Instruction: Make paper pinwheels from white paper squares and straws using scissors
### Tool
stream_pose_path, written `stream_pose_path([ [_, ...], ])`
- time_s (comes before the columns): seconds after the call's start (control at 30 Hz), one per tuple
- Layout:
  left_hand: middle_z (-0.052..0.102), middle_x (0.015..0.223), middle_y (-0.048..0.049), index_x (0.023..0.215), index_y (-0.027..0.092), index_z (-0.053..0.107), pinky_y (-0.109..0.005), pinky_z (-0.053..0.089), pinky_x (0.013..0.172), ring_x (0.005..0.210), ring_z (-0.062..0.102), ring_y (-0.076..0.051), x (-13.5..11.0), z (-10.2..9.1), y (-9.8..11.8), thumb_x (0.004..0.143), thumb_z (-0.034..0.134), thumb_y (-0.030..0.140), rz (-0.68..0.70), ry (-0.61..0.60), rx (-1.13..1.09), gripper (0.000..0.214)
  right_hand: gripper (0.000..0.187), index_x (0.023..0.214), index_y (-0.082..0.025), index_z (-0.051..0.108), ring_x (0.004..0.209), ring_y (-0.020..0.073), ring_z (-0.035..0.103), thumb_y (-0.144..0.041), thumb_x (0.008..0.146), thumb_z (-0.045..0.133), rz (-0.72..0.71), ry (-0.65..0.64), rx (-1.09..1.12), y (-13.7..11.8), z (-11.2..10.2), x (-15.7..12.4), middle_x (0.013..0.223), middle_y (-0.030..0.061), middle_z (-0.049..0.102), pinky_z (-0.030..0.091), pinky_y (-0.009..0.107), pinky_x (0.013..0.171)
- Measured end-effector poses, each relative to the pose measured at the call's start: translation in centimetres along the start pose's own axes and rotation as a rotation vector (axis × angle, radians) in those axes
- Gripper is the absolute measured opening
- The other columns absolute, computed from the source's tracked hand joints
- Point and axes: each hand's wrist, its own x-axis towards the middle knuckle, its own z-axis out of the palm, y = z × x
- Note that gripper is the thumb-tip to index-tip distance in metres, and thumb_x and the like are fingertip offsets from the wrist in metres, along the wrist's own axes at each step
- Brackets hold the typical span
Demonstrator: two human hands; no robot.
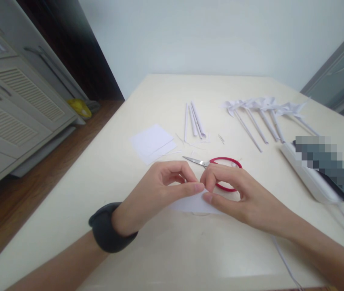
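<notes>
A small white paper piece (194, 204) lies near the front middle of the cream table (166, 250). My left hand (156, 190) pinches its upper edge with curled fingers. My right hand (235, 194) pinches the same paper from the right side, thumb on top. The fingertips of both hands nearly meet. Just behind my right hand lie red-handled scissors (217, 163), blades pointing left. A dark band sits on my left wrist.
White paper squares (152, 143) lie behind my left hand. Several rolled paper sticks (194, 121) lie mid-table. Several white paper pinwheels (263, 109) lie at the back right. A white power strip (308, 176) with cables lies at the right edge. A cabinet (11, 109) stands on the left.
</notes>
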Motion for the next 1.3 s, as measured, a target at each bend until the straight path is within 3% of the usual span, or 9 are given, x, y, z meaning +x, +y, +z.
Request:
stream_pose_path([
  [1.03, 0.056, 0.068, 0.0013, 0.064, 0.015, 0.055, -0.022, 0.039, 0.060, 0.066, 0.051, -0.011, -0.01, -0.02, 0.02, 0.075, 0.061, 0.020, 0.008, -0.010, -0.004, 0.013, 0.010, 0.072, -0.019, 0.047, 0.073, 0.0100, 0.049, -0.017, 0.081, 0.051, 0.003, -0.002, -0.015, 0.03, 0.06, 0.02, 0.077, -0.0032, 0.054, 0.037, 0.023, 0.070],
  [1.3, 0.055, 0.066, 0.0013, 0.063, 0.015, 0.055, -0.023, 0.038, 0.059, 0.065, 0.051, -0.011, 0.05, 0.10, 0.10, 0.075, 0.063, 0.025, 0.007, 0.012, 0.007, 0.017, 0.011, 0.071, -0.019, 0.047, 0.071, 0.0115, 0.050, -0.016, 0.080, 0.051, -0.008, 0.005, -0.017, 0.04, 0.01, -0.04, 0.075, -0.0022, 0.055, 0.038, 0.025, 0.069],
])
